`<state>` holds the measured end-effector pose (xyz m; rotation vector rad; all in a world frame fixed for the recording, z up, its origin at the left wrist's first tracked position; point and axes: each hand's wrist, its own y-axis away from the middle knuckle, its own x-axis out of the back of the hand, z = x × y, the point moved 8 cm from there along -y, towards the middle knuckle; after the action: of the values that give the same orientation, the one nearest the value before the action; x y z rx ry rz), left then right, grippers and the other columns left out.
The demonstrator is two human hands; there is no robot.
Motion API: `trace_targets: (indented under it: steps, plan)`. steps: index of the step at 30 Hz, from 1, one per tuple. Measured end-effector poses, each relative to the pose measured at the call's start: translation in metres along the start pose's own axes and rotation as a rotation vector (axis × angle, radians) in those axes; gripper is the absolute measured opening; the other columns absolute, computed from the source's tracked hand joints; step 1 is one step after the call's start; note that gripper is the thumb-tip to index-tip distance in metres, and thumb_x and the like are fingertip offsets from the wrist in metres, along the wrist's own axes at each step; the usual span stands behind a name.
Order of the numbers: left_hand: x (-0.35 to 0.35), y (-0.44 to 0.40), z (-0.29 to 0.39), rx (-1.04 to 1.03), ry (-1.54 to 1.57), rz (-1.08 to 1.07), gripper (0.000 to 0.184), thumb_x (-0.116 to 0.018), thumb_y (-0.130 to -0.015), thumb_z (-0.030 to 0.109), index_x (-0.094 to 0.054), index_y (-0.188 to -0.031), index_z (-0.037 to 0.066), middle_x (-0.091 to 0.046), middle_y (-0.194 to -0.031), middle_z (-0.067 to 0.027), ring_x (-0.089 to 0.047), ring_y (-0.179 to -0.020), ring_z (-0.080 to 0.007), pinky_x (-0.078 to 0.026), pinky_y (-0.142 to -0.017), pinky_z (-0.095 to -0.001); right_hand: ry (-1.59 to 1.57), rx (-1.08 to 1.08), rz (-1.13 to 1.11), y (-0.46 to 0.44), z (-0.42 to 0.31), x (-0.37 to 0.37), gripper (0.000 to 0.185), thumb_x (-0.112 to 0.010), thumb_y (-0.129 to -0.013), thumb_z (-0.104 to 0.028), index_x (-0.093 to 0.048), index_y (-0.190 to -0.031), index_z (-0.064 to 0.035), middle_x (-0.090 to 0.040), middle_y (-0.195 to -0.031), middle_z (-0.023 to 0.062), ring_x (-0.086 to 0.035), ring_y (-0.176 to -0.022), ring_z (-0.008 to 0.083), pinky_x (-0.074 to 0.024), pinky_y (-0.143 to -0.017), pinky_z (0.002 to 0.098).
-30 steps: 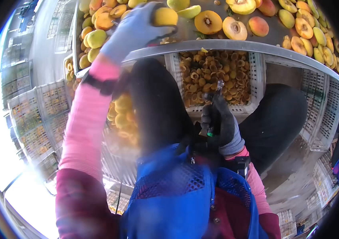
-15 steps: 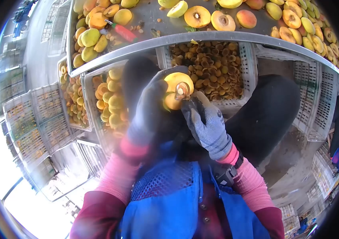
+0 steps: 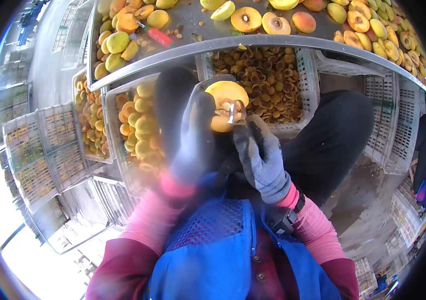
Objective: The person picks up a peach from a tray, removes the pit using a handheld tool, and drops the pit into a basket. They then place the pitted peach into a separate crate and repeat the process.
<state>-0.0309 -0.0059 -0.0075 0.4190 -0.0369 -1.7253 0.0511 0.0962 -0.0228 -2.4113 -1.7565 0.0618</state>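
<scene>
My left hand [image 3: 193, 125], in a grey-blue glove with a dark palm, grips a halved yellow peach [image 3: 227, 92] with its cut face up. My right hand [image 3: 264, 162], gloved alike, is closed around a small tool whose curved metal blade [image 3: 231, 114] sits at the middle of the peach, by the pit. Its handle is hidden in my fingers. Both hands are above my lap, just below the edge of a metal table [image 3: 193, 49]. On that table lies a red-handled tool [image 3: 159, 37] with a thin metal tip.
Halved peaches [image 3: 246, 19] and whole ones lie along the table. Beneath its edge, a white crate [image 3: 309, 82] holds many small brown cup-shaped pieces. Left of my knee, another crate [image 3: 114, 125] holds yellow peach halves. Stacked crates [image 3: 385, 120] stand at the right.
The blade has turned at the peach's centre and now shows as a bright upright strip. The peach sits slightly to the right of before, and the view has shifted a little.
</scene>
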Motion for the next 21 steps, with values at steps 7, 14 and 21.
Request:
trace_targets:
  steps: [7,14,21]
  plan:
    - [-0.010,0.007,0.008,-0.096,-0.014,-0.045,0.040,-0.042,-0.094,0.030,-0.048,-0.119,0.000,-0.057,-0.106,-0.0119,-0.057,-0.093,-0.0183,-0.047,-0.083,-0.0320,0.034,-0.061,-0.019,-0.009,-0.004,0.004,0.022,-0.050,-0.088,0.002,-0.049,-0.110,0.0021,-0.053,-0.103,0.0179,-0.058,-0.079,0.0255,-0.0471,-0.063,0.0322]
    - [-0.012,0.009,-0.015,0.030,-0.269,-0.212,0.039,-0.054,-0.085,0.007,-0.044,-0.122,0.000,-0.051,-0.110,-0.0100,-0.051,-0.096,-0.0158,-0.043,-0.084,-0.0282,-0.059,-0.279,0.023,-0.031,0.013,0.016,0.022,-0.063,-0.078,0.000,-0.052,-0.097,-0.0026,-0.055,-0.080,0.0142,-0.058,-0.070,0.0302,-0.0460,-0.060,0.0380]
    - [-0.009,0.007,0.000,-0.404,-0.720,-0.058,0.041,-0.059,-0.080,0.004,-0.048,-0.119,0.000,-0.053,-0.107,-0.0172,-0.056,-0.089,-0.0284,-0.049,-0.073,-0.0362,-0.059,-0.060,-0.120,-0.020,-0.025,0.007,0.028,-0.070,-0.074,-0.005,-0.053,-0.096,-0.0025,-0.057,-0.074,0.0141,-0.061,-0.068,0.0301,-0.0472,-0.062,0.0334]
